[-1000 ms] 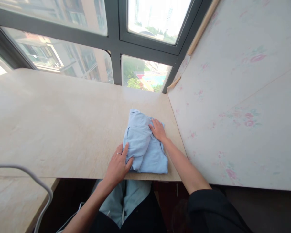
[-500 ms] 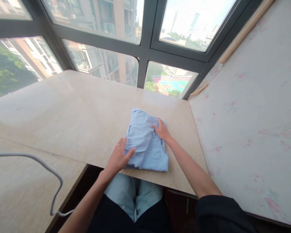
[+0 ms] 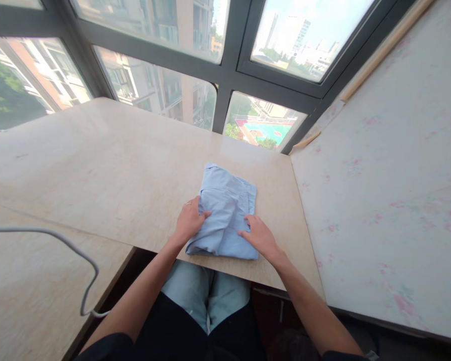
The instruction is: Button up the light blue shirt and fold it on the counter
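Note:
A light blue folded garment, which looks like a shirt, lies on the pale tabletop close to its front edge. My left hand rests along the garment's left side, with the thumb over the cloth and the fingers at the edge. Thumb and fingers are apart, and part of the fingers is hard to make out. On the lower right side of the cloth, my right hand touches with its thumb and bent forefinger, a gap between them. Creases run across the top layer.
The pale tabletop stretches left toward the windows. A floral-papered wall closes off the right side. Dark window frames stand behind the table. A grey cable loops over the lower left part.
My right hand has slid down toward me from the garment's upper right side. My left hand has moved slightly up along the left edge, its fingers less spread.

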Tool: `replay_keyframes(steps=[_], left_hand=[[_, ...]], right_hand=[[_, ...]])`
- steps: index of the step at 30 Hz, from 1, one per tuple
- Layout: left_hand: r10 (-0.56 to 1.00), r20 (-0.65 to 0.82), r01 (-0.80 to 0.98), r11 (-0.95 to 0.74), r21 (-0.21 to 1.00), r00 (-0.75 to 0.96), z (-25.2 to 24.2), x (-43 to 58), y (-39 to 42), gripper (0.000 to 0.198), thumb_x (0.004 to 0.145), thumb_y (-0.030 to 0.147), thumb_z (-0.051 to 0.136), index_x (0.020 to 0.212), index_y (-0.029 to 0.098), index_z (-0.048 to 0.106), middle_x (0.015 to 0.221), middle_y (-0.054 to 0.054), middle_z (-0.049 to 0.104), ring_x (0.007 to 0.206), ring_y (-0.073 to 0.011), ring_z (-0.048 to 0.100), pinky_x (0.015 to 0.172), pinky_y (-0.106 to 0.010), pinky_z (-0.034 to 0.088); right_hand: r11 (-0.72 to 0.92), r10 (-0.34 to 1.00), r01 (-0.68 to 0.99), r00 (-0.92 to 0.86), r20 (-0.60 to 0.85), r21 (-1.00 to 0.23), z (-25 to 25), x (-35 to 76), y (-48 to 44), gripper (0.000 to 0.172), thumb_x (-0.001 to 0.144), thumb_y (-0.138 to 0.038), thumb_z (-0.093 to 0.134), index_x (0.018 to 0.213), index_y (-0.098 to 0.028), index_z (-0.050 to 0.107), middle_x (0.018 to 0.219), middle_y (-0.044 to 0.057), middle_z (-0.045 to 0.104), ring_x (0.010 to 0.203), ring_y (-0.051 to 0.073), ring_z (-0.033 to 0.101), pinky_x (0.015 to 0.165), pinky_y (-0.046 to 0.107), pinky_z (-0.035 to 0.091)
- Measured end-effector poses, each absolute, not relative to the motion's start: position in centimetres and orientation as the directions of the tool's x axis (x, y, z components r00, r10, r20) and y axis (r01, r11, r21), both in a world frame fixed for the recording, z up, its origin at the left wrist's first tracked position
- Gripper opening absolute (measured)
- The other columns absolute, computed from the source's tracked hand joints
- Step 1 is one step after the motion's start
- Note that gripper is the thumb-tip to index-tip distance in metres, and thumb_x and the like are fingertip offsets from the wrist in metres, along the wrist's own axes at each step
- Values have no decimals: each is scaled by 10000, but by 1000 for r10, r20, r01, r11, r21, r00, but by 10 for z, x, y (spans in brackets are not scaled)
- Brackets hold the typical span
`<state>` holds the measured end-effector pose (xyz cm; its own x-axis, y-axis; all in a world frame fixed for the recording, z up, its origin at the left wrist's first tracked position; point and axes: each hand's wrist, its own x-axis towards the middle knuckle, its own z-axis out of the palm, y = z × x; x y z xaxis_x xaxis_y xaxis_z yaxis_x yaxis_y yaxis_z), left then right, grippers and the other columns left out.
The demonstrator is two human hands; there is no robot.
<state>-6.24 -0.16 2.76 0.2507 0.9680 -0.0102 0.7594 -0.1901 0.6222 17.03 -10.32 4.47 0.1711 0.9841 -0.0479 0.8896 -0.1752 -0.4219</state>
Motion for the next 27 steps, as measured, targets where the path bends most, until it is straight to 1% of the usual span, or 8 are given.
replay_keyframes(steps=[3,8,11,14,17,21,24,27], left_hand=[[966,28,764,-221,607,257,23,-65,0,595,856,360,629,1374,140,436,1319,-191,578,1237,-328,526,1007,-436,407],[959,68,755,-258,603,273,17,-69,1,592,862,353,629,1381,146,434,1318,-186,583,1237,-311,529,1013,-431,410],[958,70,756,-262,600,277,15,-68,0,599,873,359,617,1395,134,427,1322,-191,582,1244,-317,521,1009,-439,419],[958,70,749,-263,608,279,14,-69,0,606,889,374,593,1400,97,421,1329,-211,570,1264,-326,507,1036,-451,404],[962,106,697,-257,669,253,17,-74,-8,597,913,421,550,1394,91,424,1356,-222,541,1259,-320,519,1030,-459,422],[935,245,572,-352,741,257,37,-92,-42,531,896,480,565,1317,162,502,1317,-157,555,1214,-283,546,971,-433,486],[855,341,530,-511,677,390,50,-108,-75,359,870,436,619,1148,209,619,1219,-113,581,1181,-264,546,995,-426,478],[779,340,540,-616,574,526,49,-118,-99,256,870,339,624,1097,225,656,1141,-103,594,1100,-254,570,957,-419,496]], right_hand=[[-178,984,849,160,-81,-497,46,180,-105,268,773,-203,636,1037,-213,677,890,56,711,831,215,675,757,317,504],[-255,967,698,206,-153,-669,56,207,-111,201,744,-225,635,916,-201,736,821,43,746,774,200,699,748,311,528],[-286,956,672,250,-154,-683,59,218,-118,178,735,-229,624,866,-200,740,811,43,751,761,200,701,743,317,533],[-268,954,712,289,-77,-649,60,217,-126,179,767,-232,590,877,-198,728,811,49,739,749,199,688,743,330,535],[-147,965,780,249,87,-608,64,202,-136,203,839,-269,559,951,-197,712,873,75,718,771,206,669,773,357,542],[133,979,832,-27,201,-539,70,172,-147,235,905,-320,567,1084,-219,681,1051,108,686,1015,255,631,927,432,514],[273,961,803,-206,183,-530,66,156,-147,293,910,-320,585,1184,-240,655,1198,112,648,1156,268,586,1007,473,481],[296,955,792,-240,174,-533,55,152,-140,358,920,-331,573,1266,-252,620,1269,110,626,1208,272,568,1043,506,461]])
